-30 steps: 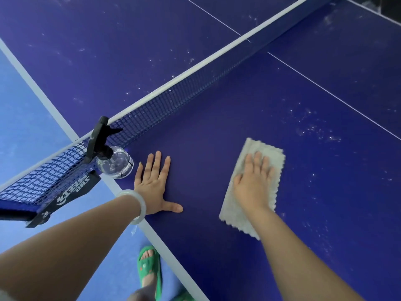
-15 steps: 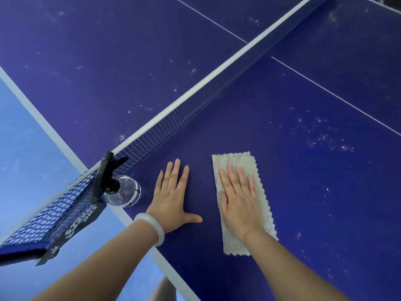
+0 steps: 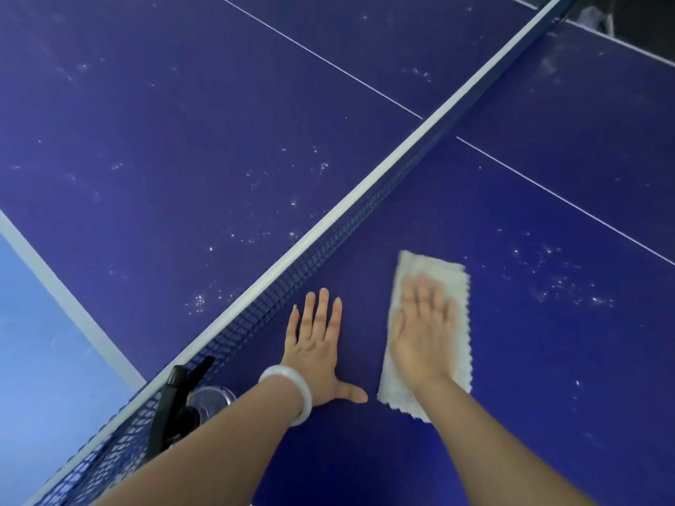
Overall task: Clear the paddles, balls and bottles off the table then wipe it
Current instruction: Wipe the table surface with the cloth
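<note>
A dark blue table-tennis table point(image 3: 548, 359) fills the view, speckled with white dust. My right hand point(image 3: 420, 330) lies flat, fingers spread, pressing a pale grey cloth point(image 3: 453, 275) onto the table just right of the net; the hand is motion-blurred. My left hand point(image 3: 317, 345), with a white bangle on the wrist, rests flat and open on the table between the net and the cloth. A clear spray bottle with a black trigger head point(image 3: 182, 399) stands by the net at the table's near edge, partly hidden behind my left forearm.
The net point(image 3: 328, 246) with its white top band runs diagonally from lower left to upper right. White lines point(image 3: 566, 202) cross the table. Light blue floor point(image 3: 44, 359) lies beyond the left edge.
My right hand has slid the cloth away from me, farther up the table. The left hand stays planted flat. The view has shifted forward along the net, so the bottle sits lower in frame.
</note>
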`<state>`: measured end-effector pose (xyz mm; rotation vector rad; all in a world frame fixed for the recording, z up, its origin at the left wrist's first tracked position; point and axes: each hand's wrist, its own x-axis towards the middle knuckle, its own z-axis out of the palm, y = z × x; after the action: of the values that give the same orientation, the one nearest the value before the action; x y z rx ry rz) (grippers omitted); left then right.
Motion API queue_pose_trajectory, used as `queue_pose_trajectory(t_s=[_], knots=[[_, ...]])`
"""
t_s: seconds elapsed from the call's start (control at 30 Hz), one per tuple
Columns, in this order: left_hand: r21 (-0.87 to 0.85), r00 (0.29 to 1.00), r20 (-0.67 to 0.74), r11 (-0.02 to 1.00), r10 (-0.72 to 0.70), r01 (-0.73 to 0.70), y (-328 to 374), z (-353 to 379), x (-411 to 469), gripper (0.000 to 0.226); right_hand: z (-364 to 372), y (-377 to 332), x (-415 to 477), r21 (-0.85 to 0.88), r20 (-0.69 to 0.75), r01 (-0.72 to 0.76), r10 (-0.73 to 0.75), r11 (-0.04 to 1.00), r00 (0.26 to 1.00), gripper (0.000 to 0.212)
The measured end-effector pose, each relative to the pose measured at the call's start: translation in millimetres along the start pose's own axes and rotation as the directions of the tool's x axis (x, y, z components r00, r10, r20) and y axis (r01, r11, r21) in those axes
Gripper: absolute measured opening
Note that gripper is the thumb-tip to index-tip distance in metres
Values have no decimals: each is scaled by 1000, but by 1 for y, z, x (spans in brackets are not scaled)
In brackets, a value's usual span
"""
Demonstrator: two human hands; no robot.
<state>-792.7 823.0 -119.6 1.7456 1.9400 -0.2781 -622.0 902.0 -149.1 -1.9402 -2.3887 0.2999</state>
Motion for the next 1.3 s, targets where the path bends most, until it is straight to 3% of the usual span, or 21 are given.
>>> queue_pose_trajectory(t_s=[0.07, 0.13, 0.2, 0.27, 0.3, 0.33, 0.4, 0.47, 0.53, 0.57, 0.63, 0.7, 0.73, 0.8, 0.87, 0.93, 0.97, 1.1, 1.2, 1.3], knots=[[-14, 1000, 9, 1000, 5, -5, 0, 0, 0, 150, -2, -17, 14, -9, 84, 305, -303, 952, 949, 61], [-15, 1000, 17, 1000, 5, -5, 0, -1, -1, 150, -5, -18, 46, -33, 118, 428, -422, 903, 899, 63], [-8, 1000, 19, 1000, 6, -6, 0, -1, -1, 151, -8, -8, 78, -32, 79, 242, -239, 970, 968, 63], [-10, 1000, 17, 1000, 6, -6, 1, 0, -1, 151, -9, 4, 92, 16, 34, -119, 118, 993, 992, 58], [-12, 1000, 17, 1000, 5, -5, 0, 0, -1, 151, -9, 0, 91, 34, 38, -215, 214, 976, 976, 57], [-13, 1000, 17, 1000, 5, -5, 0, 0, 0, 151, -8, -9, 87, 28, 37, -212, 211, 977, 977, 57], [-16, 1000, 18, 1000, 3, -3, 0, 0, 0, 151, -3, -33, 72, -17, 28, 59, -58, 998, 998, 58], [-16, 1000, 20, 1000, 7, -7, 0, -2, 0, 151, -3, -45, 73, -36, 82, 331, -328, 943, 941, 59], [-21, 1000, 29, 1000, 11, -11, 0, -2, -1, 150, -7, -43, 96, -51, 111, 421, -414, 906, 904, 57], [-25, 999, 32, 1000, 12, -11, -1, -2, -1, 150, -7, -35, 110, -58, 102, 383, -376, 922, 921, 56], [-35, 999, 32, 999, 12, -11, -1, -2, -1, 151, -11, -9, 133, -62, 58, 123, -120, 990, 991, 55], [-38, 999, 34, 999, 15, -14, -1, -2, 0, 151, -15, 12, 132, -5, 22, -222, 222, 975, 975, 56], [-37, 999, 37, 999, 17, -15, 0, -1, 0, 150, -13, 13, 121, 17, 23, -318, 318, 948, 948, 56], [-35, 999, 33, 999, 13, -12, 1, -1, -1, 150, -6, -2, 86, 26, -17, -274, 275, 961, 961, 57], [-35, 999, 33, 999, 11, -10, 1, -3, -2, 151, -1, -20, 48, 10, -22, -14, 14, 1000, 1000, 59], [-34, 998, 56, 999, 12, -10, 0, -4, -2, 151, 2, -12, 22, -49, 21, 226, -225, 973, 974, 59], [-29, 998, 64, 1000, 8, -7, 0, -5, -3, 150, 2, 1, 17, -62, 33, 240, -238, 969, 971, 59], [113, 997, -3, 990, 82, -81, 19, -19, -5, 137, 0, 45, 16, -29, -38, -98, 97, 995, 995, 63], [126, 981, -47, 976, 187, -180, 42, -40, 19, 134, 0, 45, 18, -37, -34, -88, 87, 995, 996, 63], [125, 987, -29, 981, 156, -151, 54, -62, 65, 139, -4, 52, 20, -58, -23, -28, 27, 998, 999, 61]])
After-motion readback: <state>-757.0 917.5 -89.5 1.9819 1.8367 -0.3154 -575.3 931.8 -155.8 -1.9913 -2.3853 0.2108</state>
